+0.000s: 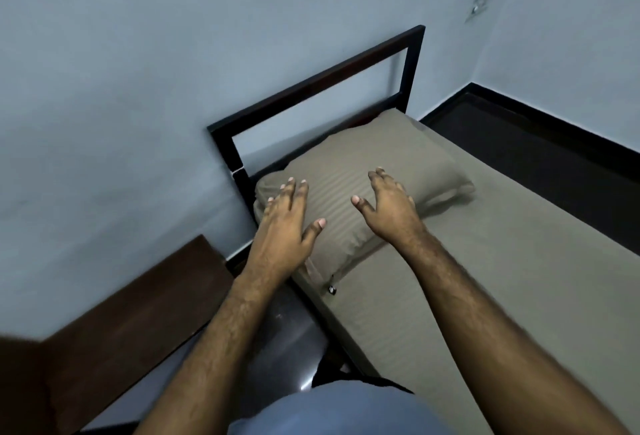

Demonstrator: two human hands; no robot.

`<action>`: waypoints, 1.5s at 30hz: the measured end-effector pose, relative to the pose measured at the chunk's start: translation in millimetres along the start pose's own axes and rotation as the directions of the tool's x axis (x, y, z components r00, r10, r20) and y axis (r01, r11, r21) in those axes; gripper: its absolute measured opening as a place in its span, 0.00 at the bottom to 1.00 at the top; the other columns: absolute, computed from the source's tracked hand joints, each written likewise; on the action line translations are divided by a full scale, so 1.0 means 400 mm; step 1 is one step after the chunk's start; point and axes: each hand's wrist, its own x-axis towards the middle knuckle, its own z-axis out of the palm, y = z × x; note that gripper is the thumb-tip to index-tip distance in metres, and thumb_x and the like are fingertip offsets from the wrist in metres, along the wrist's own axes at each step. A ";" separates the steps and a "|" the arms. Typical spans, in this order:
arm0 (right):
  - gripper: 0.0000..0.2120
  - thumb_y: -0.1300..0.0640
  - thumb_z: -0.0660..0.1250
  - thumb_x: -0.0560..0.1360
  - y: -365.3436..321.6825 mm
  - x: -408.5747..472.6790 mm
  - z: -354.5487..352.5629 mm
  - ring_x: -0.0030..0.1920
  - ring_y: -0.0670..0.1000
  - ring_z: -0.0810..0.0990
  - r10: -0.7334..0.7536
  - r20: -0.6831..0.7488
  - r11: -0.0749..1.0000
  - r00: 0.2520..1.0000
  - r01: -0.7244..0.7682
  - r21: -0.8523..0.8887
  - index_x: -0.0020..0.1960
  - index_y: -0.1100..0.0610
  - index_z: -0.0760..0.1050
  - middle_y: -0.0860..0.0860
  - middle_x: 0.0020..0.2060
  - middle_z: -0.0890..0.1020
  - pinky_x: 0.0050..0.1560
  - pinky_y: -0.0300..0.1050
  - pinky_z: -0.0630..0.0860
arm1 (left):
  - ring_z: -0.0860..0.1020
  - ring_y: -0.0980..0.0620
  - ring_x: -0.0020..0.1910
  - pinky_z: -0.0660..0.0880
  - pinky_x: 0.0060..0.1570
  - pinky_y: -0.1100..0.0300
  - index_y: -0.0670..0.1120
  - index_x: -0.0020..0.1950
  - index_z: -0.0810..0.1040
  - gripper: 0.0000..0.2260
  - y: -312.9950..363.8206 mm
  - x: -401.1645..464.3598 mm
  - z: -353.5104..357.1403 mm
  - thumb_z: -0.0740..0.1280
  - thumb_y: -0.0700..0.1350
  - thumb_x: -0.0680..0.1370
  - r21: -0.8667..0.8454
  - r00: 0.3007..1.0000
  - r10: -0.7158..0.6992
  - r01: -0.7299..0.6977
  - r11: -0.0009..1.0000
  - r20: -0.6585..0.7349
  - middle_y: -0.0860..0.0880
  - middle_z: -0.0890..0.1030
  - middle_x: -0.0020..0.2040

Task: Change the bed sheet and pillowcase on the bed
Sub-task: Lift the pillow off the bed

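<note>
A dark brown wooden desk with a flat, square-edged top stands at the left against the pale blue wall, a strip of glossy dark floor between it and the bed. The left hand reaches over the near left end of the pillow, fingers straight and spread, holding nothing; whether it touches the cloth cannot be told. The pillow is plump and rectangular, in a taupe pillowcase with faint woven stripes, and lies at the head of the bed against the headboard, an open rectangular frame of dark square bars. The right hand is over the pillow's middle, fingers loosely spread and gripping nothing. A matching taupe sheet covers the mattress smoothly, pulled flat over its rounded edges. Right of the bed runs a stretch of dark floor, bounded by a black skirting under the far wall. A switch plate sits high on that wall.
</note>
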 end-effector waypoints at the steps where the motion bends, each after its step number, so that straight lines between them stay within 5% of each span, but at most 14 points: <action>1: 0.33 0.41 0.61 0.82 0.007 0.053 0.005 0.79 0.56 0.59 0.019 0.011 1.000 1.000 -0.019 0.006 0.81 0.56 0.58 0.53 0.81 0.58 0.73 0.60 0.63 | 0.50 0.45 0.82 0.46 0.79 0.51 0.44 0.83 0.49 0.34 -0.010 0.054 0.003 0.59 0.57 0.84 0.016 1.000 0.008 -0.009 1.000 0.025 0.42 0.50 0.83; 13: 0.34 0.42 0.62 0.82 0.147 0.451 0.050 0.78 0.58 0.61 0.257 0.018 0.955 0.966 -0.256 0.151 0.80 0.58 0.59 0.56 0.80 0.60 0.76 0.57 0.62 | 0.48 0.47 0.82 0.46 0.78 0.52 0.46 0.84 0.46 0.34 -0.077 0.553 0.105 0.57 0.59 0.84 0.020 0.964 0.099 -0.107 0.994 0.248 0.44 0.48 0.84; 17: 0.30 0.44 0.65 0.81 0.204 0.515 0.102 0.76 0.59 0.67 0.341 -0.047 0.912 0.939 -0.318 0.260 0.76 0.61 0.67 0.58 0.76 0.69 0.75 0.56 0.64 | 0.51 0.45 0.82 0.52 0.79 0.51 0.46 0.84 0.47 0.35 -0.069 0.694 0.192 0.59 0.58 0.84 0.012 0.929 0.161 -0.175 0.984 0.332 0.43 0.47 0.84; 25: 0.30 0.49 0.66 0.81 0.293 0.603 0.269 0.78 0.57 0.63 0.535 0.042 0.790 0.844 -0.517 0.330 0.78 0.61 0.64 0.58 0.77 0.66 0.78 0.48 0.59 | 0.50 0.43 0.82 0.54 0.79 0.46 0.47 0.84 0.47 0.34 -0.054 0.917 0.447 0.58 0.58 0.84 -0.019 0.753 0.275 -0.330 0.944 0.598 0.44 0.46 0.84; 29: 0.35 0.46 0.67 0.79 0.365 0.639 0.337 0.80 0.58 0.58 0.621 0.074 0.733 0.781 -0.611 0.300 0.81 0.56 0.59 0.55 0.80 0.59 0.78 0.54 0.60 | 0.39 0.42 0.82 0.48 0.78 0.38 0.57 0.83 0.40 0.46 -0.076 1.001 0.556 0.68 0.63 0.76 0.070 0.653 0.195 -0.356 0.932 0.732 0.49 0.35 0.83; 33: 0.47 0.38 0.67 0.77 0.431 0.655 0.400 0.82 0.55 0.43 0.719 0.125 0.632 0.684 -0.718 0.289 0.83 0.50 0.41 0.47 0.82 0.42 0.76 0.65 0.55 | 0.31 0.44 0.80 0.41 0.73 0.29 0.64 0.80 0.34 0.56 -0.137 1.045 0.650 0.72 0.71 0.67 0.156 0.644 0.120 -0.355 0.922 0.756 0.50 0.27 0.80; 37: 0.61 0.30 0.71 0.69 0.476 0.682 0.500 0.80 0.66 0.36 0.825 0.164 0.457 0.541 -0.809 0.370 0.80 0.45 0.28 0.45 0.79 0.29 0.70 0.77 0.55 | 0.30 0.45 0.80 0.44 0.70 0.23 0.66 0.78 0.30 0.60 -0.175 1.076 0.728 0.71 0.75 0.63 0.178 0.581 0.090 -0.388 0.904 0.809 0.53 0.24 0.78; 41: 0.71 0.31 0.79 0.60 0.518 0.705 0.585 0.79 0.71 0.40 0.907 0.221 0.211 0.358 -0.842 0.497 0.80 0.45 0.28 0.62 0.79 0.31 0.74 0.70 0.52 | 0.30 0.43 0.79 0.46 0.70 0.23 0.65 0.78 0.30 0.63 -0.198 1.098 0.794 0.72 0.76 0.59 0.184 0.514 0.062 -0.413 0.892 0.856 0.53 0.23 0.77; 45: 0.79 0.33 0.83 0.53 0.574 0.706 0.634 0.80 0.69 0.45 0.903 0.380 -0.060 0.200 -0.816 0.575 0.79 0.49 0.25 0.67 0.79 0.42 0.78 0.64 0.52 | 0.30 0.43 0.79 0.47 0.70 0.23 0.65 0.78 0.30 0.63 -0.213 1.099 0.855 0.72 0.77 0.59 0.195 0.504 0.056 -0.432 0.880 0.862 0.52 0.23 0.77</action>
